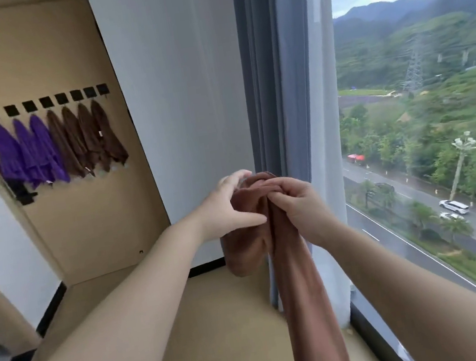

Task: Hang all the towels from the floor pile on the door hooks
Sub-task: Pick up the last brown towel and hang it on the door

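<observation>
Brown towel [303, 294], judged soft, light and limp, best held at its top edge: gripped there by the right hand [299, 205], hanging below it; adjoining fold pinched by the left hand [228, 208].

Brown towel [292, 265]: soft matt cloth. Hung towels [52, 146]: fluffy cloth. Door [82, 219]: smooth matt tan board. Hooks [46, 102]: matt black.

Black square wall hooks [46, 101]: eight, single row. Purple fluffy towels [28, 153] hanging: three. Dark brown fluffy towels [91, 137] hanging: four. Hung total: seven. Lighter brown cloth towel [298, 279] off hooks: one. Hands gripping it: two, left hand [228, 209] and right hand [299, 205]. White cars [454, 206] outside: two.
</observation>
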`<state>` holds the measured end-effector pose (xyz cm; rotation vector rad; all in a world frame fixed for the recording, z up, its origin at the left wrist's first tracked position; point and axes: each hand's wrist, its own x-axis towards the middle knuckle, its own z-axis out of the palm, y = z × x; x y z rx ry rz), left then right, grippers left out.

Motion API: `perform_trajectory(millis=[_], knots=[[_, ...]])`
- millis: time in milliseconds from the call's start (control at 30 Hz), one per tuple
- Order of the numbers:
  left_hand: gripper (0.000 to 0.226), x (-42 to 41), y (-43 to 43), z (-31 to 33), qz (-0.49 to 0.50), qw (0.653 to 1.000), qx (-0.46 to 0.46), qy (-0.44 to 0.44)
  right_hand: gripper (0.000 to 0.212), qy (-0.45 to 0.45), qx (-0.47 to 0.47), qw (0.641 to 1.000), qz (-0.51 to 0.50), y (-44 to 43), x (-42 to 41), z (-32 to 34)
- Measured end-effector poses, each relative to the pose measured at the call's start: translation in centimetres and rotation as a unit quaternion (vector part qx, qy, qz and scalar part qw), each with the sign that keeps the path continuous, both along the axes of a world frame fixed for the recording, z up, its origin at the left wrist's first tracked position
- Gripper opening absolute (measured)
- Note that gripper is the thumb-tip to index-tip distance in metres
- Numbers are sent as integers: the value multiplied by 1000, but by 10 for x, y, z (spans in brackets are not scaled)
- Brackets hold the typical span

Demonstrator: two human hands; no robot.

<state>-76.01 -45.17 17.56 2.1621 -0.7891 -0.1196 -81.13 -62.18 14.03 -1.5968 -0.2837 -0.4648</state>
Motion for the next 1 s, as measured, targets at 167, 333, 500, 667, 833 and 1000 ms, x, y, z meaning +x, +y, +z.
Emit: perform_trajectory(millis=[167, 333, 500, 667, 833, 1000], knots=[[8, -17, -13, -7, 84, 990, -65, -92, 22, -4, 26, 1000, 13, -5, -9, 0], [13, -17, -5, 4, 146, 964, -162, -156, 58, 208, -88, 969, 96, -34, 4, -47], [12, -28, 7, 13, 203, 938, -208, -189, 25, 283, -139, 929, 195, -23, 3, -87], [6, -37, 42, 12, 322, 908, -172, -207, 11, 220, -14, 970, 100, -12, 9, -73], [16, -43, 85, -1, 400, 896, -86, -175, 27, 155, 26, 986, 51, -4, 20, -37], [20, -42, 109, -18, 445, 885, 47, -128, 26, 121, 22, 990, 62, 17, 26, -5]])
